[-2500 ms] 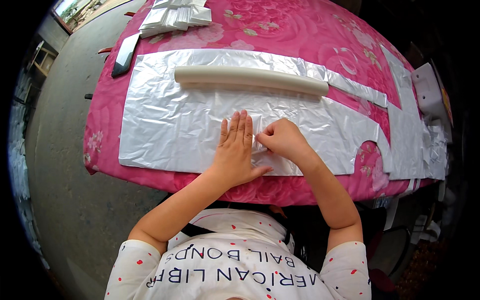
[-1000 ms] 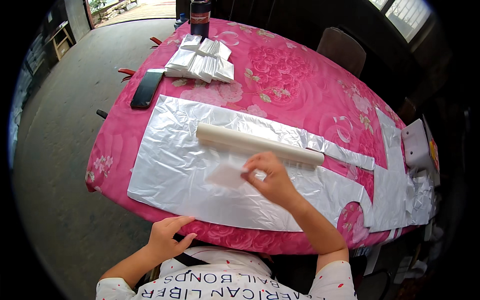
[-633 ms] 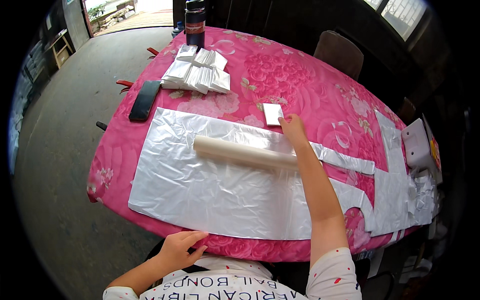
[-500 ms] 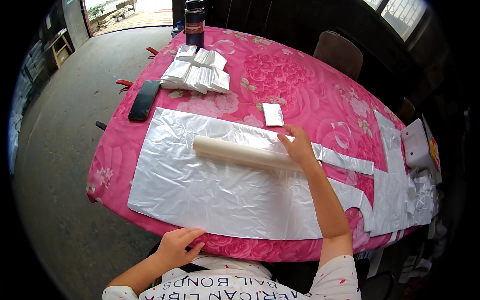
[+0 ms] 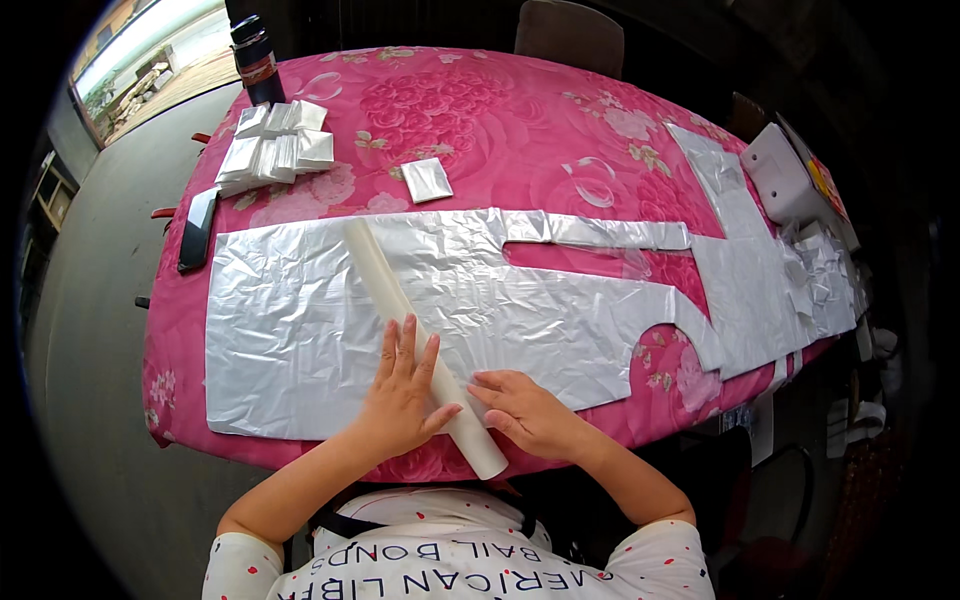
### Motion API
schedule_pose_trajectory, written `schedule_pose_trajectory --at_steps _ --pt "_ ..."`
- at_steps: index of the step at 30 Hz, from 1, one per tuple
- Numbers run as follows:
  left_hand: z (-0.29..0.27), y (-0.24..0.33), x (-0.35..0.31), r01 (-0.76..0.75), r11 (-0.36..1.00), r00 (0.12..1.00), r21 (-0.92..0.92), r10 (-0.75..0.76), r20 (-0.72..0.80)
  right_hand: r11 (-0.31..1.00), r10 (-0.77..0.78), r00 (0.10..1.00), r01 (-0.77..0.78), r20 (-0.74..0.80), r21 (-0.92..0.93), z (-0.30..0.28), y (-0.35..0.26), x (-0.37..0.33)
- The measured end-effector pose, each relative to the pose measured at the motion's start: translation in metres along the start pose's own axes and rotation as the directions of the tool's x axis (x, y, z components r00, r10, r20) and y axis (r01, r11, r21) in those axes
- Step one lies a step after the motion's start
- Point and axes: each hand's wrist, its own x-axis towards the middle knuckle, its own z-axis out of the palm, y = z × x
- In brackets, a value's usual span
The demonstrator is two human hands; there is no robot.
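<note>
A flat white plastic carrier bag (image 5: 290,330) lies on the table, its two strap handles pointing right. Diagonally across it rests a cream-coloured tube (image 5: 375,270), its near end close to the table's front edge. My left hand (image 5: 402,400) has its fingers spread flat, touching the tube's left side, with the thumb over it. On the tube's other side is my right hand (image 5: 525,408), fingers stretched out and the tips at or very near the tube. Neither hand grips anything. Beyond the bag lies a small folded plastic packet (image 5: 428,180).
Several folded packets (image 5: 272,150) are piled at the far left, by a dark flask (image 5: 256,65) and a phone (image 5: 198,230). More white bags (image 5: 740,290) lie at right beside a white box (image 5: 785,175). A pink flowered cloth (image 5: 450,110) covers the table; a chair (image 5: 570,38) stands behind.
The tube has swung from lying lengthwise to a steep diagonal. My right hand has come down toward me, and my left hand has moved from the table edge onto the tube. The view has shifted right.
</note>
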Motion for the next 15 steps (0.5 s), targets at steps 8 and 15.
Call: schedule_pose_trajectory --at_steps 8,15 --pt "0.026 0.024 0.031 -0.104 0.991 0.993 -0.081 0.108 0.046 0.800 0.080 0.899 -0.315 -0.430 -0.511 -0.051 0.110 -0.029" --pt "0.034 0.031 0.026 -0.100 0.993 0.994 -0.068 0.103 0.041 0.655 0.167 0.679 -0.619 -0.715 -0.434 -0.127 0.190 -0.107"
